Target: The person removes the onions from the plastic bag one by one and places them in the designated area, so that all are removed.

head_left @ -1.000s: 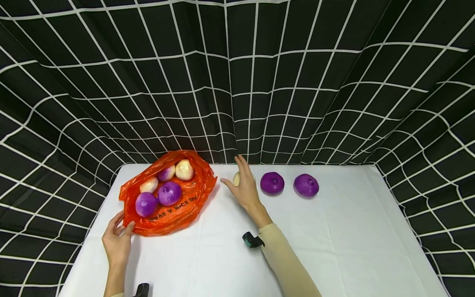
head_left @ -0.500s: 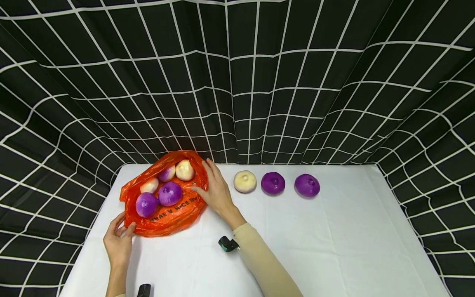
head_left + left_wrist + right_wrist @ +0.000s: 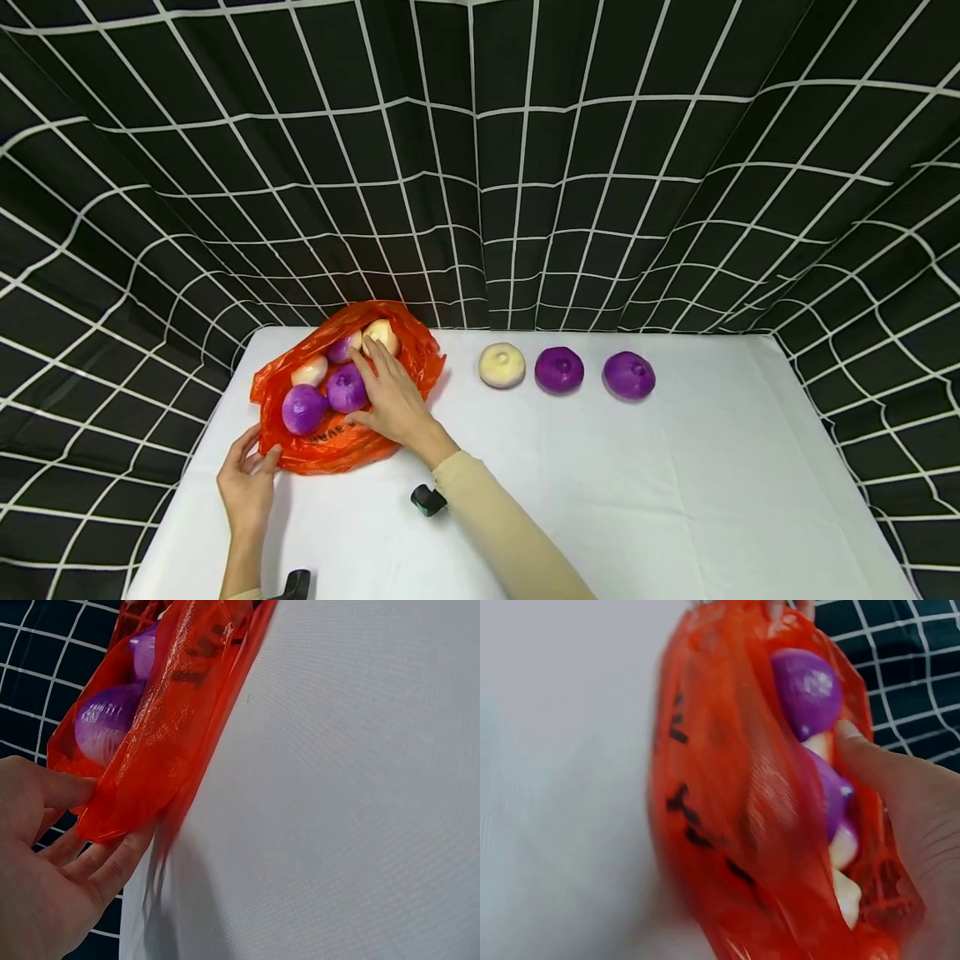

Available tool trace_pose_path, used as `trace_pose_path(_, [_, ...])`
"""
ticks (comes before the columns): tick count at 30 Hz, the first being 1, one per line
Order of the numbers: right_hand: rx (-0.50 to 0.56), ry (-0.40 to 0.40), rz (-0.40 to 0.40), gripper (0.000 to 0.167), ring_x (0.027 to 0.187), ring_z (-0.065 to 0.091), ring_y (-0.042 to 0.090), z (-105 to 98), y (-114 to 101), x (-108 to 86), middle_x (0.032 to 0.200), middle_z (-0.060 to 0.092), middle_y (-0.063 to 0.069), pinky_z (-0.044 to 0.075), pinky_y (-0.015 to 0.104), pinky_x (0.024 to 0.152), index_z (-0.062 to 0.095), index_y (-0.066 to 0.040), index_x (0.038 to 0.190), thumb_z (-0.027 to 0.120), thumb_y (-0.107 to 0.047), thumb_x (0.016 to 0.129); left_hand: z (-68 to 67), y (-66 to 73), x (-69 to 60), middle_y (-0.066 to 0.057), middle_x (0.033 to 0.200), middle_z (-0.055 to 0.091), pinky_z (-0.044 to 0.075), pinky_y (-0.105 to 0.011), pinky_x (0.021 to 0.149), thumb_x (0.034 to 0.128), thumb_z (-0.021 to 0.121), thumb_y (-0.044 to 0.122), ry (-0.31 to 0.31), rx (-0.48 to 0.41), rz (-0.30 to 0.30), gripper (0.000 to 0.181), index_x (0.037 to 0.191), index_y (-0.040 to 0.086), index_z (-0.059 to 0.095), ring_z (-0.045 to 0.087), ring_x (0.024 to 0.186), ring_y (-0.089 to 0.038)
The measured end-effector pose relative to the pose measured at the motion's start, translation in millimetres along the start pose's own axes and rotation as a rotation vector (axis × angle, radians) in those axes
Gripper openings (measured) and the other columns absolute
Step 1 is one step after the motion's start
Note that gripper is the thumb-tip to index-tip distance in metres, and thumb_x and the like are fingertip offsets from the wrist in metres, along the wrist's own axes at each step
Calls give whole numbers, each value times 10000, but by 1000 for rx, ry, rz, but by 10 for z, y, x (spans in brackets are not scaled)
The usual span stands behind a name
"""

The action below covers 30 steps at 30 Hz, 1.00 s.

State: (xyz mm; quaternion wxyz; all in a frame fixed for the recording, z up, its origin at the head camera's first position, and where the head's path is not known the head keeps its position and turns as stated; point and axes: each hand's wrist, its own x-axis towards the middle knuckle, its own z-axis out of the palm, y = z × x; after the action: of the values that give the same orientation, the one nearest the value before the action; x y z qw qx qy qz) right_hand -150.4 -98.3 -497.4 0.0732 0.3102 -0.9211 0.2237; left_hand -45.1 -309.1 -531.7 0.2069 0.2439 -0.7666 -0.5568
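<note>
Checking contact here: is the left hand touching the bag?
Touching. The left wrist view shows the left hand pinching one end of the bag, with no gap between them.

White table [image 3: 600,500], orange bag [image 3: 337,458], three bulbs [image 3: 558,370]

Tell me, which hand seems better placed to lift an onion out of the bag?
Probably the right hand: it is open over the bag, close to the onions inside. The left hand is busy holding the bag's edge, and letting go might make the bag sag.
</note>
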Motion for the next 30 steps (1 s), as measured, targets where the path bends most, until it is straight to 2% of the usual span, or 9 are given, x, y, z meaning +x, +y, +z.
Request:
trace_pose_path(6, [-106, -105, 27, 1069, 1488, 144, 307, 166, -69, 65, 1623, 82, 141, 245, 461, 1178, 174, -148, 1574, 761, -544, 774, 34, -3, -1, 177, 1081, 565, 503, -82, 580, 877, 630, -108, -12, -95, -15, 461, 1326, -45, 548, 580, 710, 34])
trace_pose_path(9, [-120, -133, 32, 1084, 1487, 140, 324, 219, -101, 103, 1626, 64, 142, 252, 483, 1171, 138, -171, 1582, 761, -540, 774, 30, 4, 0, 184, 1075, 564, 502, -80, 583, 877, 633, -104, -10, -80, -17, 456, 1322, -42, 553, 582, 716, 42])
trace_pose_path(16, [-72, -167, 45, 1088, 1487, 145, 312, 294, -164, 184, 1621, 102, 152, 283, 428, 1164, 115, -142, 1581, 744, -540, 787, 18, 14, 10, 168, 1099, 540, 505, -78, 606, 892, 634, -76, -7, -42, -23, 454, 1334, -15, 556, 587, 743, 45])
trace_pose_path(23, [0, -171, 164, 1071, 1485, 174, 269, 409, -128, 200, 1617, 147, 126, 366, 356, 1117, 136, -116, 1574, 737, -530, 789, 46, 7, -8, 113, 1119, 549, 520, -103, 599, 896, 621, -84, -19, -87, -62, 461, 1347, -29, 543, 583, 709, 1])
trace_pose_path(26, [27, -166, 204, 1072, 1481, 189, 245, 444, -131, 217, 1616, 149, 113, 404, 366, 1090, 139, -127, 1574, 746, -524, 785, 41, 15, -14, 112, 1115, 552, 521, -102, 601, 895, 616, -92, -15, -87, -57, 458, 1343, -32, 544, 591, 715, 12])
trace_pose_path(30, [27, -177, 211, 1049, 1471, 219, 223, 493, -145, 235, 1614, 158, 105, 433, 372, 1065, 164, -139, 1571, 757, -503, 787, 7, 29, -15, 119, 1127, 546, 505, -77, 613, 903, 628, -61, 2, -35, -27, 444, 1337, -11, 556, 585, 747, 54])
